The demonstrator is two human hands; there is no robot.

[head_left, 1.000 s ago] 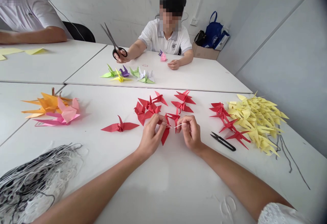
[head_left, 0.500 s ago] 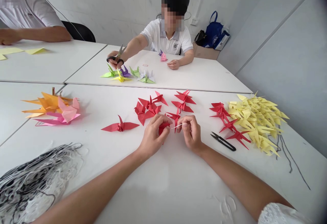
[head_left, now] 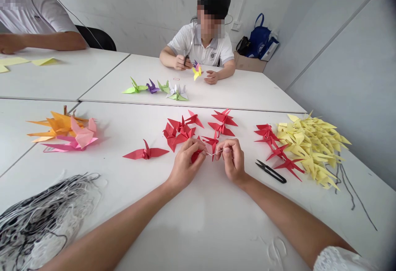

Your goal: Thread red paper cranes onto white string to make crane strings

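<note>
Right now, the left hand (head_left: 185,168) pinches a red paper crane (head_left: 196,155) over the white tabletop (head_left: 216,217), while the right hand (head_left: 233,159) pinches a thin needle (head_left: 212,153) reaching into it. Black thread snips (head_left: 270,171) lie off to the right, beside more red cranes (head_left: 280,155).

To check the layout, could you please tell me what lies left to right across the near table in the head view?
Orange cranes, lone red crane, left hand, right hand, black thread snips, yellow cranes.
</note>
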